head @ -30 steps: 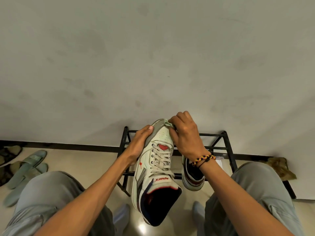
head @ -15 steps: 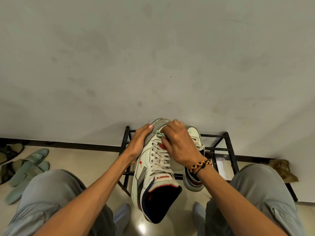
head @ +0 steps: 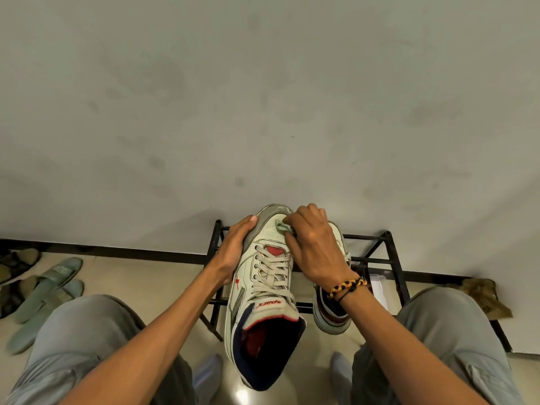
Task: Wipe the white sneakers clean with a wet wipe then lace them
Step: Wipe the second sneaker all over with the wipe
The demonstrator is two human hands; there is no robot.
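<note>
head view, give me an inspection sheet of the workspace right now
surface: beige tiled floor, black metal rack against the wall.
job's things: laced white sneaker held up; second sneaker on the rack; wet wipe on the held sneaker's toe.
clutter: green slippers at left, brown cloth at right.
grippers: left hand holds the sneaker's side; right hand pinches the wipe.
cables: nothing seen.
surroundings: plain grey wall.
</note>
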